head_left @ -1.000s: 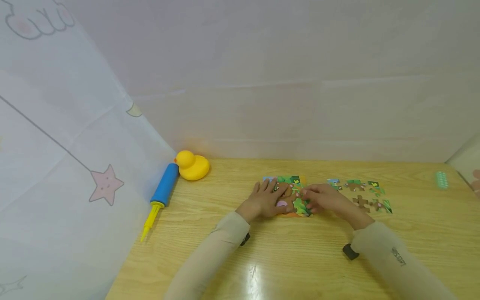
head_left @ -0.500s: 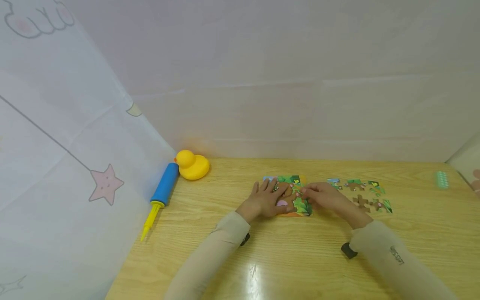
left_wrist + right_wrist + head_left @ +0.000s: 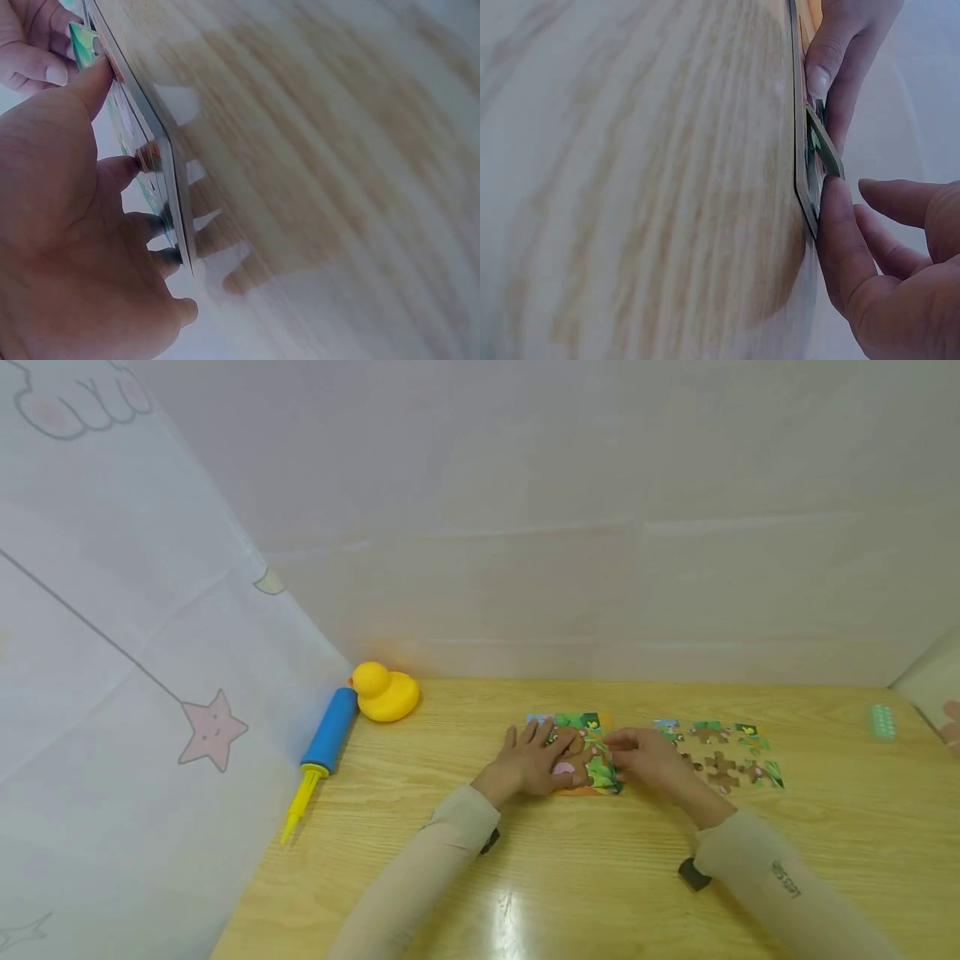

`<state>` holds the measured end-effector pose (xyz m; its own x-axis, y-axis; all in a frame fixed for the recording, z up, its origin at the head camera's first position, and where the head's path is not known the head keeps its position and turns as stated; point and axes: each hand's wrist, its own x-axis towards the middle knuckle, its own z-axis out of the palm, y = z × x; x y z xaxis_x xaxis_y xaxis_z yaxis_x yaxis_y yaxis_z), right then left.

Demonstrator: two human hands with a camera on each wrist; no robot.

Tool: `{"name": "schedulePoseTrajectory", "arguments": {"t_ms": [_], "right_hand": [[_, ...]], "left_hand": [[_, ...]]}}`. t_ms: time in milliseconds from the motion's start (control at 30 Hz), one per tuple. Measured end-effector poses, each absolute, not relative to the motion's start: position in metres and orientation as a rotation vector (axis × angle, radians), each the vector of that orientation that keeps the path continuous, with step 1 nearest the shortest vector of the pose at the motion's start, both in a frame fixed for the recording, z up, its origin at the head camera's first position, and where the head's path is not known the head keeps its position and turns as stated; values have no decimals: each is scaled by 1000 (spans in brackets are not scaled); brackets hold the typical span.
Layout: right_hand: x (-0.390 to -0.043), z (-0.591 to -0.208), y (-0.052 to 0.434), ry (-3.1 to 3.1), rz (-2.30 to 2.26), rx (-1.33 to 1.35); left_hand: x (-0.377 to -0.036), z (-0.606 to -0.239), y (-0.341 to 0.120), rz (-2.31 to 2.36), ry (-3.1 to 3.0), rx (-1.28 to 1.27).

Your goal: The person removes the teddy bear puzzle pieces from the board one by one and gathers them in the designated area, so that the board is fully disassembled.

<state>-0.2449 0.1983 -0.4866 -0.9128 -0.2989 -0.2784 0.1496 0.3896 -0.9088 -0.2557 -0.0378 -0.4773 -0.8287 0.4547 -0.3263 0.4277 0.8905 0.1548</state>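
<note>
The jigsaw board (image 3: 581,752) lies mid-table under my flat, spread left hand (image 3: 528,764), while my right hand (image 3: 645,756) pinches a puzzle piece (image 3: 823,150) tilted at its edge; I judge a skewed press could jam it or dislodge neighbours.

Almost no readable writing in these views

The only lettering stands on the right sleeve (image 3: 783,872) in the head view, a short dark print near the cuff, but it is too small and tilted to read. The puzzle board (image 3: 592,752), the loose puzzle pieces (image 3: 723,756) and the curtain (image 3: 112,652) carry only drawings, no words or numbers.
</note>
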Motion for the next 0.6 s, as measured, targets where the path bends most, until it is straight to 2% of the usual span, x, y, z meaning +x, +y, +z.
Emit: {"name": "schedulePoseTrajectory", "arguments": {"t_ms": [600], "right_hand": [[-241,-483,196,2181,-1527,-99]], "left_hand": [[-255,-474,-37,128,2691,653]]}}
